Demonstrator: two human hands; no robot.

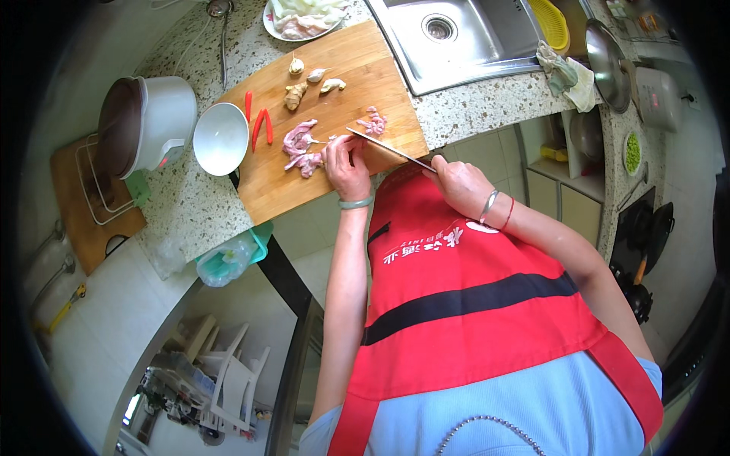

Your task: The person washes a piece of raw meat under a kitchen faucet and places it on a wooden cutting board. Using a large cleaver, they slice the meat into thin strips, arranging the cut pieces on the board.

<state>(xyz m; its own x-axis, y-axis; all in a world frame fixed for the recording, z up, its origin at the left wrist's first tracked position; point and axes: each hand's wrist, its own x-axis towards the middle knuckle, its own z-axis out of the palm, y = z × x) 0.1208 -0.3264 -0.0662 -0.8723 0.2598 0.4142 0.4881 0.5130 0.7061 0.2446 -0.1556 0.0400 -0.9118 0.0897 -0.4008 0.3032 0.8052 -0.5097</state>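
Grips the knife [391, 147] in the right hand [458, 185], fingers closed round the handle just off the near edge of the cutting board [357, 57], blade slanting up and left over the wood. Bends the left hand [350, 169] onto the board, fingers drawn in near the blade, apparently pinning a scrap of meat; impossible to tell how firmly, with the fingertips partly hidden. For even slicing, better to curl those fingertips well back, tuck in the thumb and steer the flat of the blade along the knuckles. Best also to work further in from the edge, leaving room for the handle. Feed from the pink meat [298, 140], just left of the left hand, a strip at a time, since likely slippery. Push the finished slices [372, 121], beyond the blade, further aside to avoid recutting. Leave well alone, farther out, the ginger [295, 96], garlic [296, 66] and red chillies [258, 129] on the board, plus the white bowl [220, 137] beside it on the desk [475, 118].
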